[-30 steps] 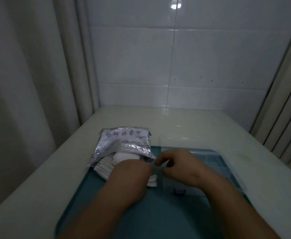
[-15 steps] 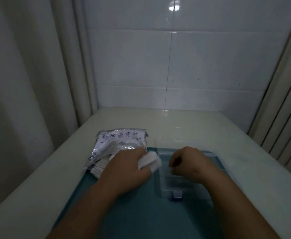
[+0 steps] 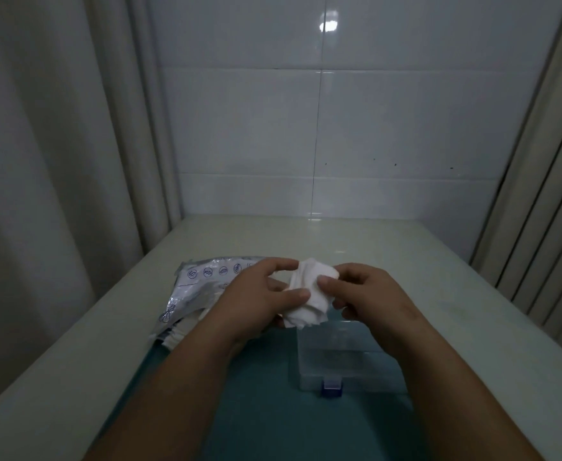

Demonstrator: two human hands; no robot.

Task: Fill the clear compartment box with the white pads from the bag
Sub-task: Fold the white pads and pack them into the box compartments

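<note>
1. On my feed the left hand (image 3: 256, 301) has its thumb and fingers (image 3: 298, 294) curled round the left side of a crumpled bundle of soft white pads (image 3: 309, 302). The right hand (image 3: 369, 294) pinches the bundle's upper right edge between thumb and forefinger, with its other fingers curled underneath
2. Both hands hold the bundle in the air between them, over the far left corner of the box
3. The clear plastic compartment box (image 3: 339, 359) lies flat below the right hand. Its small blue latch (image 3: 332, 389) faces the near edge, and the right forearm crosses over its right part. I cannot tell whether any compartment holds a pad
4. The box rests on a flat teal mat (image 3: 273, 414) that runs under both forearms
5. A silvery foil bag with blue printed symbols (image 3: 199, 281) lies just left of the left hand, at the mat's far left corner. More white pads show at its mouth behind the left wrist
6. All of it sits on a pale glossy table (image 3: 406, 257), backed by a white tiled wall (image 3: 339, 128) with pale curtains (image 3: 40, 161) on either side
</note>
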